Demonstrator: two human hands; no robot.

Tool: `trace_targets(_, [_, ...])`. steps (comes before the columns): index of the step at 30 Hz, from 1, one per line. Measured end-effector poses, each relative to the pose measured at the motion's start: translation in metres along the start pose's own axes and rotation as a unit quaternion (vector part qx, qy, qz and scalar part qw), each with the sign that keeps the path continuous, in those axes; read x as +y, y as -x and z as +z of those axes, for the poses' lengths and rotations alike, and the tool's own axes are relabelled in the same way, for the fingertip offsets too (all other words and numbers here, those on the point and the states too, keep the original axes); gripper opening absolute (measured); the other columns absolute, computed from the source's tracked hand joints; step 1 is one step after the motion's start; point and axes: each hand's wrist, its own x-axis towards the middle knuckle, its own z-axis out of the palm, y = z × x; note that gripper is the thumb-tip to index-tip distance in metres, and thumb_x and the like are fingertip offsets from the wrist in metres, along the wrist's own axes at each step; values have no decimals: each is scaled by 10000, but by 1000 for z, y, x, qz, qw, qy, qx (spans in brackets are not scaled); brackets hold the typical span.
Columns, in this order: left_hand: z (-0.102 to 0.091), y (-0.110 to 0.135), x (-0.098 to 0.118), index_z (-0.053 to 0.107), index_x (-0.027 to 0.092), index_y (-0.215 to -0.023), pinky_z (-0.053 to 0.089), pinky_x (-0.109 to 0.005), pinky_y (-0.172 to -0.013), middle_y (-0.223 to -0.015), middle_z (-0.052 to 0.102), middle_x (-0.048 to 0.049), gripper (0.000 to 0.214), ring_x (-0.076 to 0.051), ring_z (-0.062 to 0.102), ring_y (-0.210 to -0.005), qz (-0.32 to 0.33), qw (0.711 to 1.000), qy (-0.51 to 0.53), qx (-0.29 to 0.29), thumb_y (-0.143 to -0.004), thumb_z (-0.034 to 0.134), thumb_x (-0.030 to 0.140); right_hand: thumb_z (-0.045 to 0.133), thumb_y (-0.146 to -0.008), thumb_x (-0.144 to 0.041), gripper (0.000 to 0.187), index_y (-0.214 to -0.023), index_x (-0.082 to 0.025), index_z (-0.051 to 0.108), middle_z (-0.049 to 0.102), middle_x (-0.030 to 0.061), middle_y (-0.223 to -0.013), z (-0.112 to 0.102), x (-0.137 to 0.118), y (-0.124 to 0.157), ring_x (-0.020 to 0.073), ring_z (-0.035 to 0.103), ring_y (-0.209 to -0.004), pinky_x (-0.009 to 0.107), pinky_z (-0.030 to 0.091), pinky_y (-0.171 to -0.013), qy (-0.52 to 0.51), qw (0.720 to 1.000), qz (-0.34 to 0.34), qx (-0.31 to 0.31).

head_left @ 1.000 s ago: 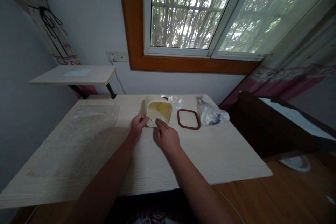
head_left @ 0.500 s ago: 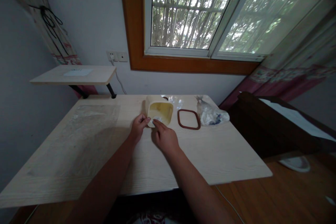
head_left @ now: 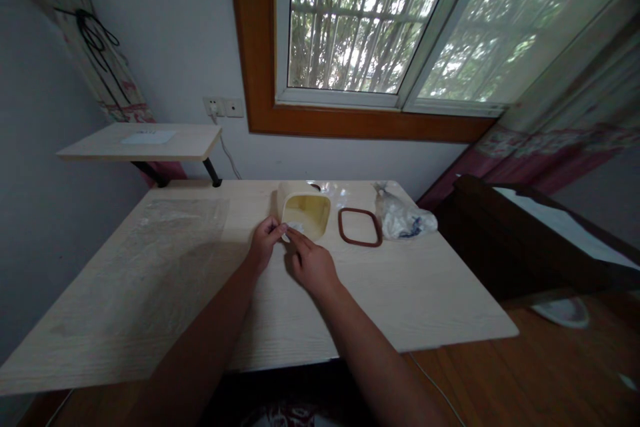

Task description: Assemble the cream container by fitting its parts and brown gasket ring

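Note:
A pale yellow plastic container (head_left: 307, 209) lies on its side on the wooden table (head_left: 400, 293), its mouth facing me. My left hand (head_left: 264, 245) grips the container's left rim, thumb on the edge. My right hand (head_left: 311, 263) pinches a small white piece (head_left: 294, 227) at the container's mouth, fingers pressed together on it. I cannot make out what the white piece is. A brown rounded ring (head_left: 359, 227) lies flat just right of the container.
A crumpled clear plastic bag (head_left: 401, 218) with white contents sits right of the ring. A clear plastic sheet (head_left: 170, 240) covers the table's left part. A small raised shelf (head_left: 143, 141) stands at the back left. Dark furniture (head_left: 525, 240) is beside the table's right edge.
My right hand has drawn back a little toward me and to the left, bringing the white piece from inside the container to its mouth. My left hand has stayed on the rim.

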Motion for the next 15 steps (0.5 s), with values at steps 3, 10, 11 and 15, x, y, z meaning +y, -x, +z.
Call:
trace_targets(3, [0,-1,-1,459,197,-674,268,-225,-515,-566,393,73,428,-84,320,-519,-5,1000,12,4,-760,749,500,501,-878,-149,594,-1467,-226,526,541,29,-1515,-2,2,-1,188,648,-1224,315,514,-1064,11,1000,24,5])
trace_targets(10, [0,-1,-1,453,197,-681,289,-218,-520,-574,394,75,429,-82,330,-519,-5,1000,27,7,-756,760,487,495,-888,-156,558,-1439,-220,555,567,37,-1491,-4,9,-2,202,653,-1223,334,528,-1051,38,996,76,21])
trace_targets(11, [0,-1,-1,454,197,-683,290,-218,-520,-575,396,74,425,-82,331,-520,-4,1000,27,6,-760,758,484,497,-882,-150,571,-1447,-218,548,558,37,-1500,-4,8,-2,198,648,-1230,328,522,-1058,32,997,67,18])
trace_targets(15, [0,0,0,472,193,-686,283,-221,-518,-574,401,72,398,-84,332,-523,-2,1000,10,3,-779,745,467,497,-879,-144,628,-1501,-228,489,512,25,-1540,-1,3,0,179,634,-1246,306,506,-1073,2,1000,12,-2])
